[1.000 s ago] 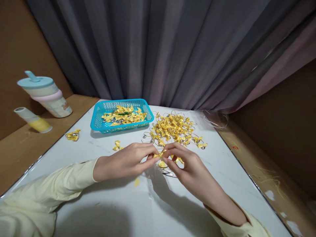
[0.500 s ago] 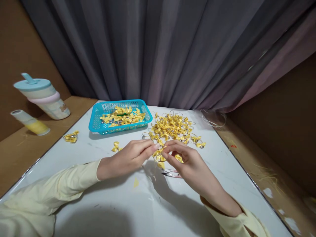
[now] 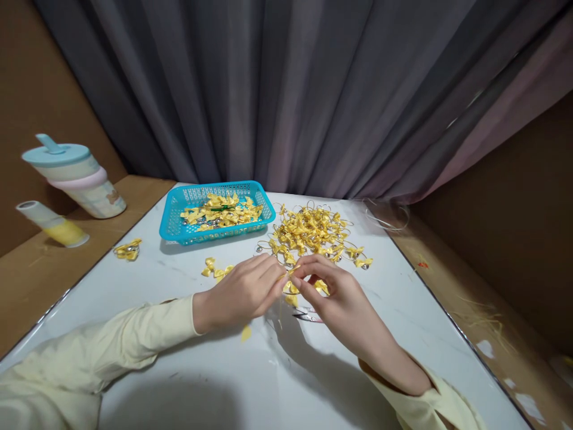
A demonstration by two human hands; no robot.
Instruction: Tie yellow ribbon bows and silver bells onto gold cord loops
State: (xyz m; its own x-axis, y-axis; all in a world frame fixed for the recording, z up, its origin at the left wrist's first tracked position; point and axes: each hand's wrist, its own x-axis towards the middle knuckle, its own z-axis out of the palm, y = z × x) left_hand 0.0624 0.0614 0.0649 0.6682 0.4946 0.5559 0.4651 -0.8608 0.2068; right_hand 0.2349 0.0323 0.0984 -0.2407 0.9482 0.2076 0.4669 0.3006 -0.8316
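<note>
Over the middle of the white table, my left hand (image 3: 250, 286) and my right hand (image 3: 333, 292) meet fingertip to fingertip. Both pinch a small yellow ribbon bow (image 3: 292, 271), mostly covered by the fingers. More yellow bows (image 3: 322, 287) lie just below and behind my right hand. Under its fingers rests a small pair of snips (image 3: 307, 315), partly hidden. Beyond the hands spreads a pile of yellow bows with bells and thin loops (image 3: 313, 230). Two loose bows (image 3: 215, 269) lie beside my left hand.
A blue plastic basket (image 3: 168, 230) holding yellow bows and bells stands at the back left. Further left are a tumbler (image 3: 85, 179) with a straw lid and a yellow thread spool (image 3: 62, 231). A small bow bundle (image 3: 128, 249) lies near the table's left edge. Grey curtains (image 3: 250, 89) hang behind.
My left hand has turned and its fingers have curled in closer to my right hand at the bow. The right hand has barely moved.
</note>
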